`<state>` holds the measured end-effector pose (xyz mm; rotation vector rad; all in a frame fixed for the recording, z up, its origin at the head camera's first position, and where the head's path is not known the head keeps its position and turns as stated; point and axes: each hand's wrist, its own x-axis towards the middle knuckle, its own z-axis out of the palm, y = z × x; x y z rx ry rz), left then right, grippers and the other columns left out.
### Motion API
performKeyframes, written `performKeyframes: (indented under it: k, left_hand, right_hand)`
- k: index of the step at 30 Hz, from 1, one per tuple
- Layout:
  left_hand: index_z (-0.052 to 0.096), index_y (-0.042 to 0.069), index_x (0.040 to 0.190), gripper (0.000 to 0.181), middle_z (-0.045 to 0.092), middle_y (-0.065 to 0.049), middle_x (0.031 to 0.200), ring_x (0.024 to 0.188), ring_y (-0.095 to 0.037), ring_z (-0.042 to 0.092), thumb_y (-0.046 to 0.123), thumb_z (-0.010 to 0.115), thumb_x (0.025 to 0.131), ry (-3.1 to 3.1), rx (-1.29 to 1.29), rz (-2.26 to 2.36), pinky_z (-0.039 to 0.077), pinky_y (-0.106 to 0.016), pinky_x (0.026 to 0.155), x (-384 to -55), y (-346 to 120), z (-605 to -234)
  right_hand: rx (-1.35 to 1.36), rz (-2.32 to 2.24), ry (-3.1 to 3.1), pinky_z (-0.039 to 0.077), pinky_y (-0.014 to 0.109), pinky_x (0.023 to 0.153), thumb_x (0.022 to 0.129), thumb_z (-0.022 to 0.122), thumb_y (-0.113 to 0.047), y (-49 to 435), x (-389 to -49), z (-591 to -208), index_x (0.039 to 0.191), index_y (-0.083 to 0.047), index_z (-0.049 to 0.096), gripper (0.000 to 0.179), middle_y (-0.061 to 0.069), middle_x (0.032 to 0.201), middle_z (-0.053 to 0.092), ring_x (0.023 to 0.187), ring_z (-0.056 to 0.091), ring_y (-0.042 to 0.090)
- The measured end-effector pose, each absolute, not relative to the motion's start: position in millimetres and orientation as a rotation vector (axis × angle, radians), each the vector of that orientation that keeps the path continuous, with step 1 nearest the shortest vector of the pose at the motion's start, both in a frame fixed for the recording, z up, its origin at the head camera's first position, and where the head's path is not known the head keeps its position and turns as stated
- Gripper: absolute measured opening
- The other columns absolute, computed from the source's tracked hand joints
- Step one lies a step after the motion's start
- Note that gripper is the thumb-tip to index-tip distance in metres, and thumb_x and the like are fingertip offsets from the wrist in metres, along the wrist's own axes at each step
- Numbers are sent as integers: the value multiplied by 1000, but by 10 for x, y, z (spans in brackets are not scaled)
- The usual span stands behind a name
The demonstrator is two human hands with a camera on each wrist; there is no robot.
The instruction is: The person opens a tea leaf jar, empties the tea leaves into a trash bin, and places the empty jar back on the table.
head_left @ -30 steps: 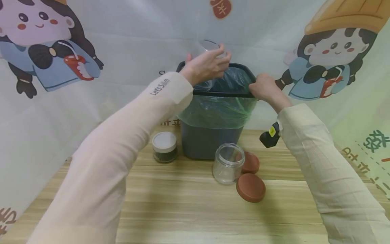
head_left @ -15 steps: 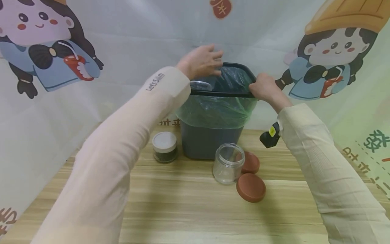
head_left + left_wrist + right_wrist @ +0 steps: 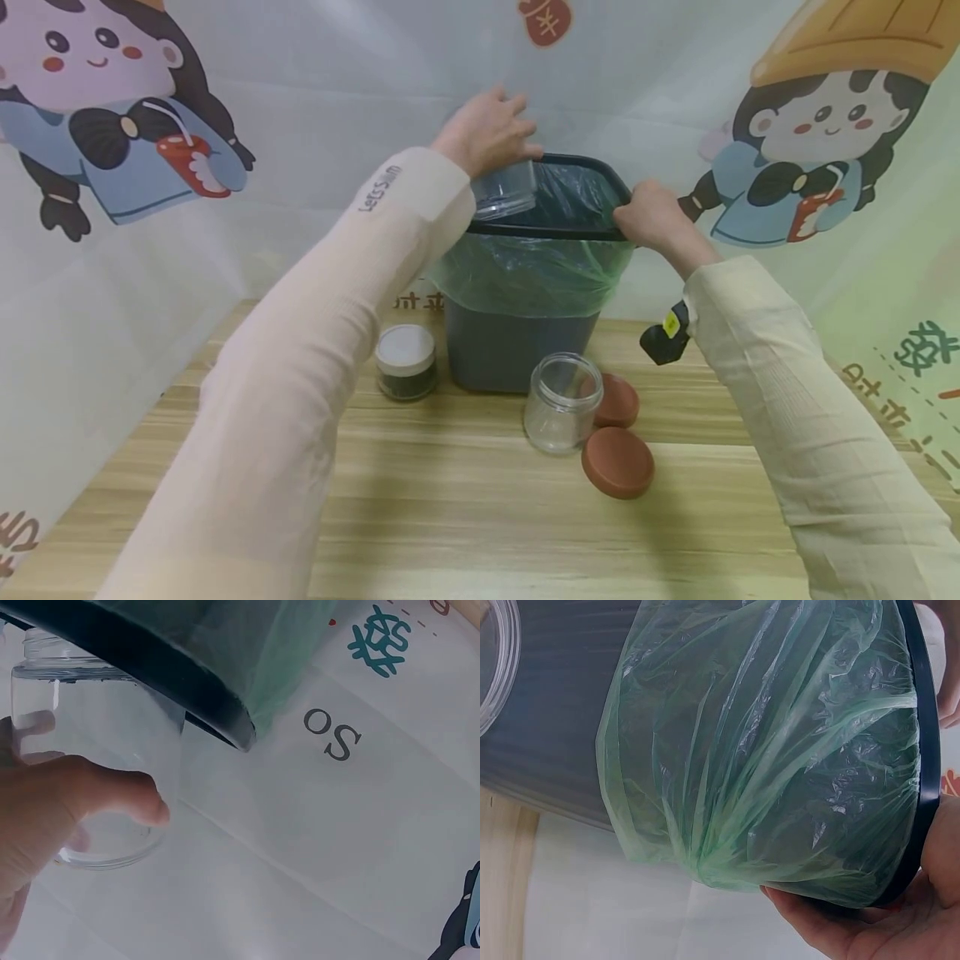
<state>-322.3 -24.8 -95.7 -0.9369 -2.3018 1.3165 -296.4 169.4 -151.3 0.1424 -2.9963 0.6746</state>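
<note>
My left hand (image 3: 491, 133) grips a clear jar (image 3: 112, 772) and tips it mouth-down over the left side of the trash can (image 3: 517, 354). In the left wrist view the thumb lies along the jar's wall, with fingers showing through from behind. The jar's threaded neck sits beside the can's black rim (image 3: 150, 656). My right hand (image 3: 656, 212) holds the rim's right corner. In the right wrist view its fingers (image 3: 810, 919) curl over the edge by the green bag (image 3: 780, 750) that lines the can.
On the wooden table (image 3: 480, 525), an uncovered clear jar (image 3: 558, 417) stands before the can. Beside it lie two reddish-brown lids (image 3: 618, 462). A white-lidded jar with dark contents (image 3: 406, 362) stands left of the can. A printed curtain (image 3: 322, 125) hangs close behind.
The left hand and its jar rise slightly, and the jar turns until its mouth points down into the can. The right hand stays on the rim.
</note>
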Motion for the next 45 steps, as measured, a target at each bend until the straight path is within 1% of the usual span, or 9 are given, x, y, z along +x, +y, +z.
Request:
performKeyframes:
  k: [8, 17, 23, 27, 30, 34, 37, 41, 45]
  left_hand:
    - [28, 12, 132, 62, 35, -20, 133, 122, -38, 32, -6, 56, 80, -2456, -918, 1179, 29, -47, 101, -3206, -264, -915]
    - [33, 13, 129, 59, 39, -16, 129, 118, -32, 35, -5, 59, 79, -2292, -941, 1318, 38, -39, 94, -3209, -269, -939]
    - [29, 16, 134, 69, 29, -17, 137, 127, -35, 23, 2, 65, 77, -2138, -930, 1466, 26, -44, 103, -3194, -241, -959]
    - [35, 15, 132, 64, 31, -17, 135, 124, -35, 26, 5, 67, 77, -1987, -891, 1540, 27, -45, 101, -3177, -239, -1012]
    - [37, 15, 130, 72, 32, -18, 133, 123, -35, 27, 3, 74, 69, -1901, -895, 1592, 29, -45, 99, -3174, -245, -1029]
    - [35, 10, 128, 87, 30, -20, 133, 123, -36, 25, -2, 79, 53, -1774, -919, 1677, 30, -46, 97, -3175, -268, -1040]
    - [34, 8, 125, 87, 29, -20, 132, 122, -35, 25, -5, 78, 51, -1688, -919, 1715, 30, -47, 96, -3171, -288, -1054]
    - [33, 8, 125, 86, 28, -20, 133, 123, -35, 24, -9, 75, 52, -1674, -902, 1693, 28, -48, 97, -3160, -316, -1055]
    - [34, 12, 127, 70, 27, -18, 135, 125, -32, 23, -4, 69, 69, -1727, -856, 1578, 27, -48, 98, -3143, -345, -1033]
  right_hand:
    - [152, 671, -2983, 32, 28, 48, 85, 32, -6, 1696, -2964, -1514, 62, -7, 35, 23, -1, 50, 31, 44, 30, 12]
    - [154, 691, -2994, 31, 26, 46, 85, 32, -6, 1701, -2967, -1517, 60, -8, 34, 25, -2, 48, 28, 41, 26, 10]
    - [145, 677, -2997, 31, 26, 46, 84, 32, -6, 1695, -2964, -1520, 62, -8, 34, 23, -2, 49, 29, 42, 27, 10]
    - [149, 678, -2993, 32, 27, 47, 84, 32, -6, 1697, -2966, -1519, 62, -8, 35, 23, -1, 50, 30, 43, 28, 11]
    - [148, 683, -2993, 32, 27, 47, 85, 32, -6, 1699, -2965, -1519, 62, -7, 35, 23, -1, 50, 30, 43, 28, 11]
    - [143, 683, -3002, 32, 27, 47, 84, 32, -7, 1699, -2963, -1515, 61, -8, 35, 23, -1, 50, 29, 43, 27, 11]
    - [142, 678, -3004, 31, 27, 47, 84, 32, -7, 1701, -2959, -1513, 61, -8, 34, 23, -1, 50, 29, 43, 27, 11]
    - [147, 686, -3003, 31, 27, 47, 84, 32, -7, 1701, -2956, -1513, 61, -8, 34, 24, -2, 50, 29, 43, 26, 11]
    - [146, 686, -2998, 31, 27, 47, 84, 32, -7, 1708, -2953, -1515, 60, -8, 34, 24, -2, 50, 28, 43, 25, 10]
